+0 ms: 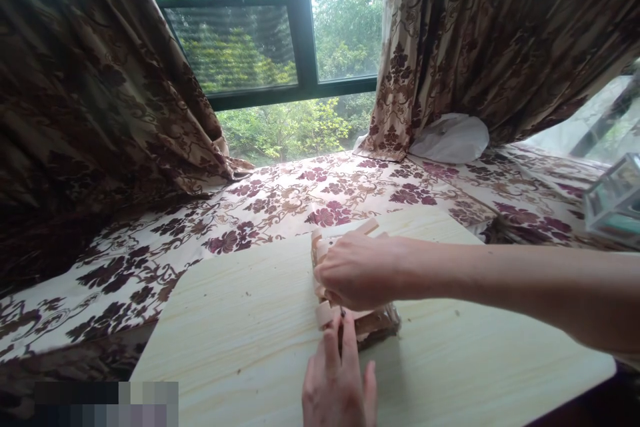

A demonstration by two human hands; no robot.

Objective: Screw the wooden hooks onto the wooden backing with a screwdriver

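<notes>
A small wooden piece with light strips and blocks (324,315) lies on the pale wood-grain board (240,320), with a brown, rough-looking part at its right end. My right hand (357,270) comes in from the right and is closed over the upper part of the piece; what its fingers grip is hidden beneath them. Below it, my left hand (337,370) rests with its index and middle fingertips against the piece's near edge, the thumb held apart. A small dark spot shows between those fingertips and my right hand.
Flowered cloth (330,213) covers the surface behind the board. A white plastic bag (453,138) lies by the right curtain (400,80). At the far right stands a clear box (617,200). The window (300,27) is behind.
</notes>
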